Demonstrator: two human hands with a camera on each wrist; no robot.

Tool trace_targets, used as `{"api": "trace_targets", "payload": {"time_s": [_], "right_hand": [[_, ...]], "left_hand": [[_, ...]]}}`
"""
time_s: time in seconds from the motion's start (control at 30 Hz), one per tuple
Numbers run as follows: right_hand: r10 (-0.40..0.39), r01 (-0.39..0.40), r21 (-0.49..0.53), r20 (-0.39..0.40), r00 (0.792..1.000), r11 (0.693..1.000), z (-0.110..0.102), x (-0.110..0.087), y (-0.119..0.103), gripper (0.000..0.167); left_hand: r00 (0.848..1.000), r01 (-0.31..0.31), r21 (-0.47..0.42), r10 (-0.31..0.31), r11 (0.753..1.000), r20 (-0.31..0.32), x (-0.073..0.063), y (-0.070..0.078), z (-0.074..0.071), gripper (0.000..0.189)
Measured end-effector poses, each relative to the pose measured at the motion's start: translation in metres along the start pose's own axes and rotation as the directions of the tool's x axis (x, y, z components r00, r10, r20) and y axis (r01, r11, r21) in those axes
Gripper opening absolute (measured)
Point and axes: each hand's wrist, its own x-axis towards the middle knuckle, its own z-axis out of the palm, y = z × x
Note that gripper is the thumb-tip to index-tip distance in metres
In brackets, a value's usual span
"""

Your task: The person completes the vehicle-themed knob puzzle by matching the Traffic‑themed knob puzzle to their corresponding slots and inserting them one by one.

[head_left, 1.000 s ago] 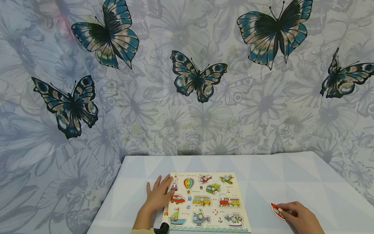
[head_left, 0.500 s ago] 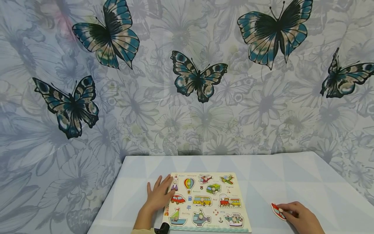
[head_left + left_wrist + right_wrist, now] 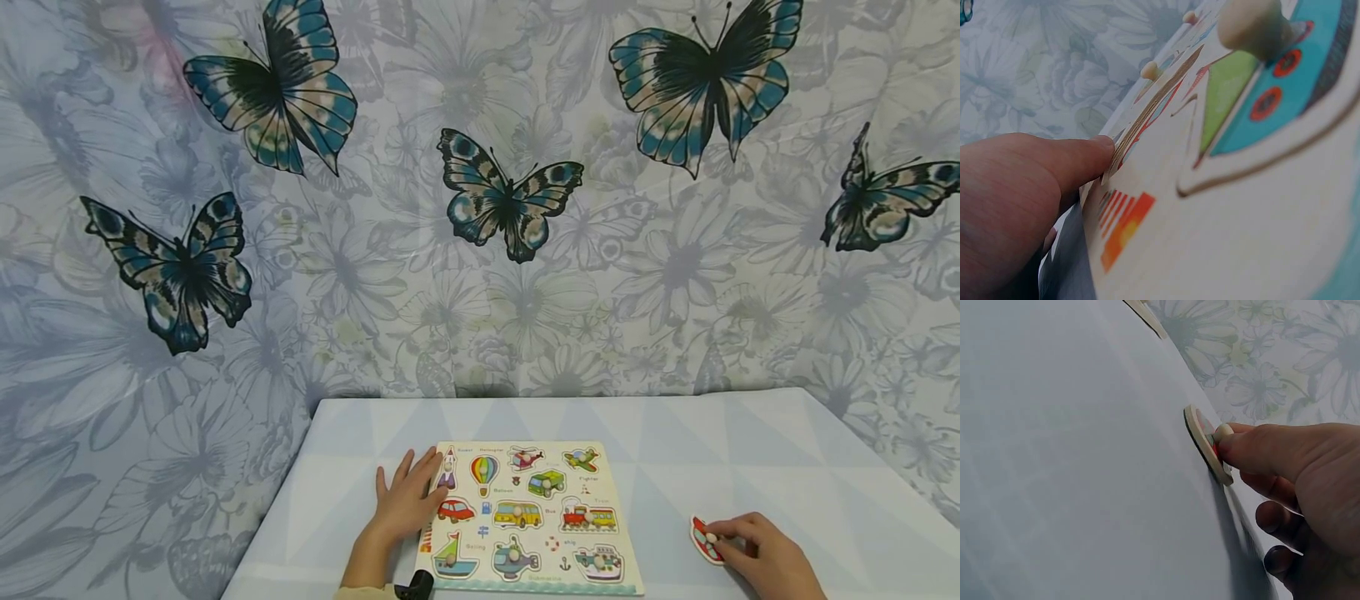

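A pale wooden peg puzzle board with vehicle pictures lies on the table. My left hand rests at its left edge, fingers spread, with the thumb on the board next to the red car picture. In the left wrist view the thumb touches the board's edge, near the knobbed sailboat piece. Right of the board, my right hand pinches a small red puzzle piece by its round knob. The right wrist view shows the piece edge-on, close over the table, its shadow beneath.
The table has a pale cloth with a triangle pattern. A wall cloth with flowers and butterflies hangs behind it. Knobbed pieces such as the bus and submarine sit in the board.
My right hand has shifted slightly left and away from me with the red puzzle piece, which has turned a little. The left hand and the board have stayed in place.
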Motion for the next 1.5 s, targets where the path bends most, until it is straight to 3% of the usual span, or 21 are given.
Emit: {"api": "trace_targets", "payload": {"time_s": [0.3,0.53,0.8,1.1,1.33,1.5], "right_hand": [[-0.018,0.019,0.001,-0.055,0.998,1.000,0.006,-0.004,-0.017,0.027],[-0.075,0.072,-0.034,-0.104,0.992,0.997,0.011,-0.003,-0.033,0.021],[-0.126,0.120,-0.069,-0.092,0.988,0.990,0.021,0.000,-0.056,0.017],[-0.238,0.227,-0.101,-0.115,0.964,0.969,0.039,0.003,-0.089,0.019],[-0.243,0.237,-0.062,-0.142,0.960,0.970,0.053,0.005,-0.115,0.022],[-0.293,0.290,-0.042,-0.151,0.944,0.956,0.062,0.005,-0.136,0.023]], "left_hand": [[1.000,-0.008,-0.002,0.008,1.000,0.003,0.001,0.000,0.001,0.060],[1.000,-0.019,-0.016,0.019,1.000,-0.006,0.002,0.001,0.000,0.059],[1.000,0.005,-0.009,-0.005,1.000,0.005,0.001,-0.002,0.003,0.059],[1.000,0.016,-0.016,-0.016,1.000,0.009,0.000,-0.003,0.006,0.060],[1.000,0.006,-0.017,-0.006,1.000,-0.001,0.001,-0.002,0.005,0.059],[1.000,-0.004,-0.013,0.005,1.000,0.007,0.001,-0.003,0.001,0.060]]}}
